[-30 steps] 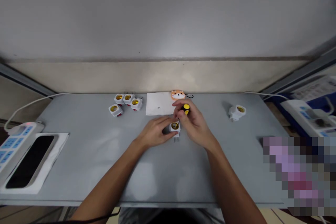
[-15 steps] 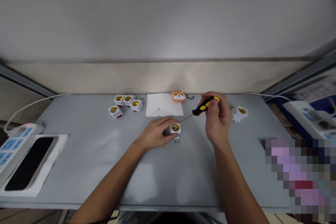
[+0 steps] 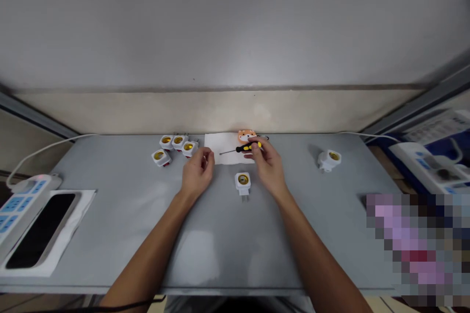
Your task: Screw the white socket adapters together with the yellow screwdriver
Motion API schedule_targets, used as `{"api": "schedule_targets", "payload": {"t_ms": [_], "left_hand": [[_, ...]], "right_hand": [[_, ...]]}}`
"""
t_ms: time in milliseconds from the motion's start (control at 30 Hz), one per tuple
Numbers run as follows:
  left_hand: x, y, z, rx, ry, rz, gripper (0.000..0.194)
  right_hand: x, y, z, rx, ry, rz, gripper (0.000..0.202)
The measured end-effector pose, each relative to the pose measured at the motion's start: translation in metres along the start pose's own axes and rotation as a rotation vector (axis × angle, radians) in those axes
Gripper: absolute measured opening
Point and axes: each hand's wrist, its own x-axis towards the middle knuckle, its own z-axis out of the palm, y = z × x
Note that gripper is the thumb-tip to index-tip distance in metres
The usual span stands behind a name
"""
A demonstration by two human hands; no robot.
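My right hand (image 3: pixel 270 164) is closed around the black-and-yellow handle of a screwdriver (image 3: pixel 248 147). The thin shaft points left, its tip over a sheet of white paper (image 3: pixel 227 156). At the paper's left edge, my left hand (image 3: pixel 198 171) has its fingers curled and pressed together; whatever they may hold is hidden. Between and below the hands, a white plug-in lamp socket (image 3: pixel 243 183) with a gold-coloured threaded ring lies on the grey table, untouched, its prongs toward me. Several similar lamp sockets (image 3: pixel 178 143) with red switches are grouped just left of my left hand.
One more lamp socket (image 3: pixel 330 160) lies on the right. Behind my right hand sits an orange animal-faced case (image 3: pixel 246 136) with a carabiner. A phone (image 3: pixel 42 230) and a power strip (image 3: pixel 18 200) occupy the left end; another power strip (image 3: pixel 422 166) is at right.
My left hand has let go of the lamp socket and moved up and left to the paper. My right hand has brought the screwdriver left, from the socket to over the paper.
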Motion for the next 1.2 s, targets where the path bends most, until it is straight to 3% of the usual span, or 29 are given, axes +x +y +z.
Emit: {"api": "schedule_targets", "payload": {"t_ms": [200, 533, 1200], "left_hand": [[0.001, -0.007, 0.0, 0.058, -0.055, 0.007, 0.024], [-0.001, -0.007, 0.003, 0.156, -0.126, 0.121, 0.025], [0.0, -0.014, 0.003, 0.158, -0.105, 0.181, 0.024]], "right_hand": [[-0.004, -0.001, 0.006, -0.056, -0.014, -0.042, 0.035], [-0.003, -0.015, 0.0, 0.061, 0.048, -0.026, 0.034], [-0.003, -0.02, -0.003, 0.03, 0.063, -0.059, 0.037]]}}
